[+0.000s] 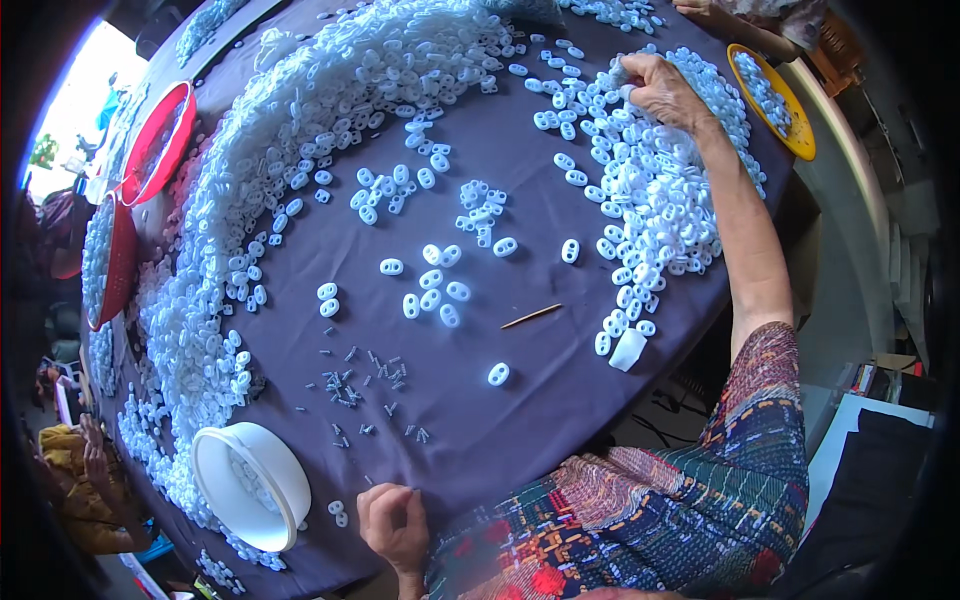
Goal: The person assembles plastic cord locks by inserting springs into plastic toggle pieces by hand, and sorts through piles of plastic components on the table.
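Observation:
My right hand [665,95] reaches out to the far right, over a heap of small white oval plastic pieces with two holes [655,185]. Its fingers are bent together at the heap's far edge, pale covers on the fingertips; what they grip is hidden. Near the table's front edge my left hand [395,525] is curled closed, and I cannot make out anything in it. Just left of it lie a couple of loose white pieces [338,512]. Beyond it are scattered small dark pins or springs [345,388]. A thin brown stick [532,316] rests mid-table.
A long bank of white pieces [225,240] curves along the left and far side. A white tub [290,480] leans at the near left. Red baskets [125,265] line the left edge; a yellow tray [800,135] stands far right. Other people's hands [95,455] show at the edges.

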`<state>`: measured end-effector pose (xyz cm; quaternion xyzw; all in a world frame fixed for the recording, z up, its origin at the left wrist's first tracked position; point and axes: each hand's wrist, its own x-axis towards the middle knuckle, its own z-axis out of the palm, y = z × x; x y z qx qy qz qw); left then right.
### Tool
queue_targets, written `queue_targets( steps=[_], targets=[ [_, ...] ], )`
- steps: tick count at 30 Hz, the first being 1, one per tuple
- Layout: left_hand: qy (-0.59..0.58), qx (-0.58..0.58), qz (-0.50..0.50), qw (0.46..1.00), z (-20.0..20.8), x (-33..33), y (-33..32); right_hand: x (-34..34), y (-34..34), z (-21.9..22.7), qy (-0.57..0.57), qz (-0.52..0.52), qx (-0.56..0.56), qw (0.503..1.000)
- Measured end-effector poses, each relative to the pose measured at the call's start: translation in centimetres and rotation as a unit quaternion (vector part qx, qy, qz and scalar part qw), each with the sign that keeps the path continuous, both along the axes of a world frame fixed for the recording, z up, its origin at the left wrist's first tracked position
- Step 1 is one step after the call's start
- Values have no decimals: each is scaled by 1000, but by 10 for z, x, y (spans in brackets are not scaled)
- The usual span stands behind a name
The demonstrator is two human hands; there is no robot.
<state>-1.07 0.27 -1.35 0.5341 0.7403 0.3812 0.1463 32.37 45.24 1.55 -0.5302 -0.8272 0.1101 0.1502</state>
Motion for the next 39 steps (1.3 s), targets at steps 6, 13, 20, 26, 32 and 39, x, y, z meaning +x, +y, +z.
queue_targets(
  steps=[6,13,20,26,32,39],
  targets=[
    [-1,5,-3,1000,-1,1,1,-29,6,-9,63,61,74,993],
    [-1,4,-4,1000,-1,0,1,-62,-13,-25,-24,116,51,992],
    [2,4,-2,1000,0,0,1,1,-30,-7,-124,30,177,976],
    [5,-2,-3,1000,-3,-1,-1,-55,-27,-26,0,156,166,974],
    [2,2,2,1000,-2,0,-1,-40,-32,-19,-17,151,86,985],
    [4,5,0,1000,-1,0,1,-7,-19,-2,-25,25,143,989]
  ],
)
